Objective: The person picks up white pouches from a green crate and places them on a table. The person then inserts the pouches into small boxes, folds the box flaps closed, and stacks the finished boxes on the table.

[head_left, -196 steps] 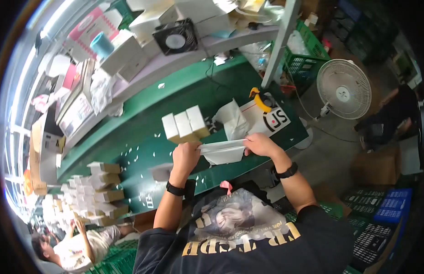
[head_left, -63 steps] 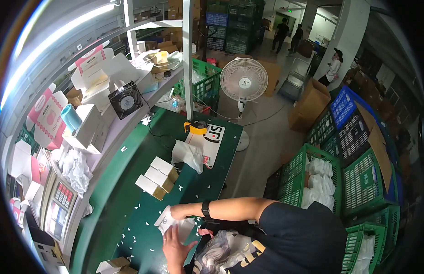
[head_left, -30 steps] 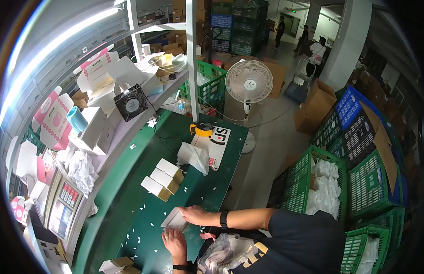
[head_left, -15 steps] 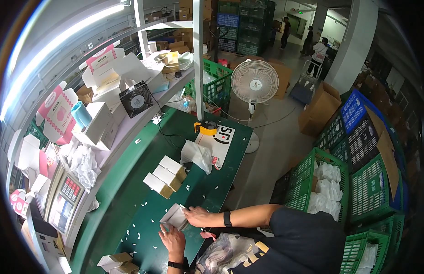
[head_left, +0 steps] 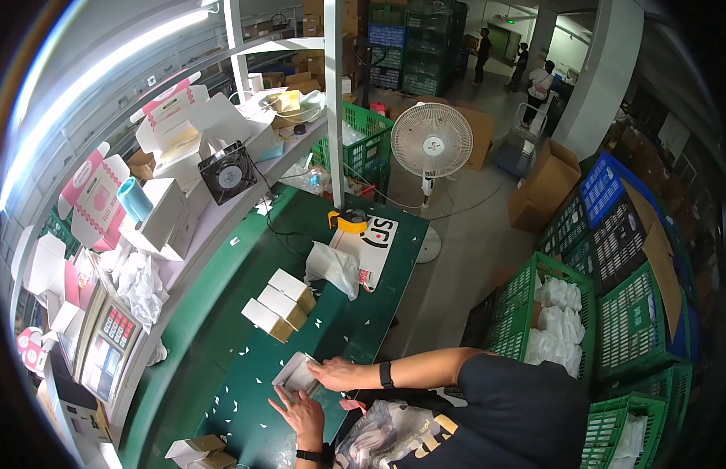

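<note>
Carton (head_left: 297, 375), one, two hands (head_left: 302, 416) (head_left: 337, 374), three lined-up boxes (head_left: 277, 303)

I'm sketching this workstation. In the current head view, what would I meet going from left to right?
Keypad device, small black fan, pale carton, the person's right hand at it, white standing fan, tall brown carton, blue crate.

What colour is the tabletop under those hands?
The tabletop is dark green, clearest in the head view.
</note>
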The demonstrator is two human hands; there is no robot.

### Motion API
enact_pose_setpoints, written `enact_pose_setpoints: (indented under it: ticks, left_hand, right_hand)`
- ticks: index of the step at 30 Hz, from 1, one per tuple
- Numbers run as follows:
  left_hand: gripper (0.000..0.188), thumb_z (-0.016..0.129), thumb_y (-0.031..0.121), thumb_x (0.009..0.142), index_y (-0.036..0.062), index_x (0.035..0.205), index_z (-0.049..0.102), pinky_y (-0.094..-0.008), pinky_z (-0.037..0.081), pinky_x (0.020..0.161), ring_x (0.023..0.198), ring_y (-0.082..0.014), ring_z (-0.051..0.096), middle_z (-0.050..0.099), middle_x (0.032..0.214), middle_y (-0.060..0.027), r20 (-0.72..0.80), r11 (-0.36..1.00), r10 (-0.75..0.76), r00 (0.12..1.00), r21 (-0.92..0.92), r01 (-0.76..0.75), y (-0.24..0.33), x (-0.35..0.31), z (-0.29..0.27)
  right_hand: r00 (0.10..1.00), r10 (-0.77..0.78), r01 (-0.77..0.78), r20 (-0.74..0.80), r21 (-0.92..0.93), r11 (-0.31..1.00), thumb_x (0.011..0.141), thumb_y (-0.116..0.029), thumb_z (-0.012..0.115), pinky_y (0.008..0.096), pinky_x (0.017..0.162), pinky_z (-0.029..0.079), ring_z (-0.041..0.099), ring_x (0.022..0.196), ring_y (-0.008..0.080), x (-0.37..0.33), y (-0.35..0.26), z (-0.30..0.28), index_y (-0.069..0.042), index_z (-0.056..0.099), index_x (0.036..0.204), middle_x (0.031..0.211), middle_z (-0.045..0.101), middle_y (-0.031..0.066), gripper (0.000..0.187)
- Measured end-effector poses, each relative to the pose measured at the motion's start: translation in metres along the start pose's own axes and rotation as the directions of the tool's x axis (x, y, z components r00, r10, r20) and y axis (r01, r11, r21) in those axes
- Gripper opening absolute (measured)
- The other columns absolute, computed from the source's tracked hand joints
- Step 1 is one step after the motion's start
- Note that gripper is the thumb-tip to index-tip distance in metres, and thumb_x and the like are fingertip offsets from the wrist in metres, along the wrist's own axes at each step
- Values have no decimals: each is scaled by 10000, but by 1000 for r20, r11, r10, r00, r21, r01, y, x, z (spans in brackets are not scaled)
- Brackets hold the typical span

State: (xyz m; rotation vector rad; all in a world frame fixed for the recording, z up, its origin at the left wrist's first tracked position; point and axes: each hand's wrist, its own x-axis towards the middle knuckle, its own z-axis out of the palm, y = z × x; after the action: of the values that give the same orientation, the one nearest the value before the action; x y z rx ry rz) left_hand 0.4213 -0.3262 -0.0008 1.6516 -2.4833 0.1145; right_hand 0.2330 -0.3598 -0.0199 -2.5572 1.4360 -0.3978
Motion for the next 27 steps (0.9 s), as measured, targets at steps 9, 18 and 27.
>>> enact_pose_setpoints:
  ticks: [9,18,27]
  left_hand:
    - [265,676,72,865,-15,1103,597,-421,523,867,1032,-370,603,615,1049,-213,-125,696,-422,898,-680,232,-26,-16,-14]
    - [263,634,129,911,4,1141,657,-398,548,811,881,-364,664,652,1092,-187,-81,789,-179,981,-608,93,-26,4,11]
    - [421,516,335,1000,-2,1248,566,-412,544,874,983,-325,683,678,1129,-172,807,-708,-283,518,-540,455,-53,27,13]
  right_hand:
    - [984,167,-176,56,282,943,846,-104,581,489,628,528,644,766,386,2,3,-5,-20,603,1122,945,655,193,289]
    - [974,123,0,-188,548,836,863,-83,631,411,963,493,581,1115,351,1,17,-15,-7,632,1152,1225,595,157,299]
    - [947,268,-305,175,750,587,927,-99,610,380,841,540,653,1003,322,22,43,-4,-7,568,1256,1176,644,158,344]
